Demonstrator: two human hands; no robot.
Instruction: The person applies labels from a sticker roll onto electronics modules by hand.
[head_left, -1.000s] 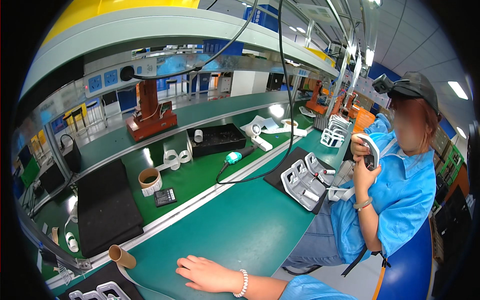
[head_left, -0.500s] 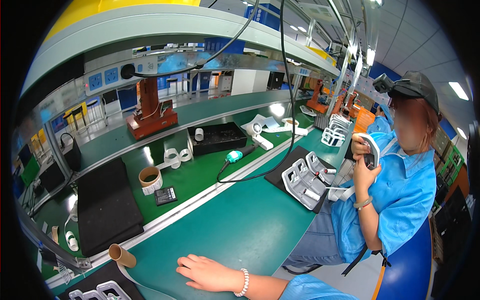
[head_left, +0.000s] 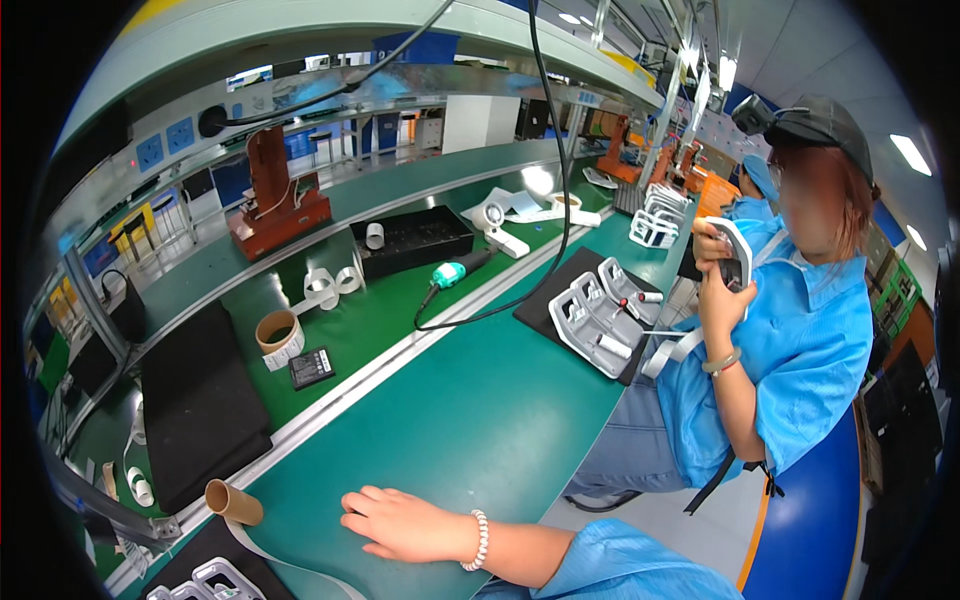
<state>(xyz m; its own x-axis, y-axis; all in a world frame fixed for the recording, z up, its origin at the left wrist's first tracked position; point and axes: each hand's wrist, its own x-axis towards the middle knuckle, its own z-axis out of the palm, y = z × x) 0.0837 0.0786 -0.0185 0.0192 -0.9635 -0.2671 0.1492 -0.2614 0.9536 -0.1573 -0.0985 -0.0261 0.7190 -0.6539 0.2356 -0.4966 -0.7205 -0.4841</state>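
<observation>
Green tabletop (head_left: 470, 430) is supporting my right hand (head_left: 405, 525), loosely relaxed and gripping nothing visible; a cardboard tube (head_left: 236, 503) is sitting near its nine o'clock, while, between eight and nine, a black mat (head_left: 210, 545) is cushioning grey frames (head_left: 222, 570), presumably against scratches.

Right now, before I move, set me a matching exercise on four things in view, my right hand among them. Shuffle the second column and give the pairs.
Column one
1. Your right hand
2. Cardboard tube
3. Corded tool
4. Flat black pack

Column two
A. Green and black
B. Beside a wide tape roll
C. Beaded bracelet at its wrist
D. Plain brown and hollow

Pairs: 1-C, 2-D, 3-A, 4-B
</observation>
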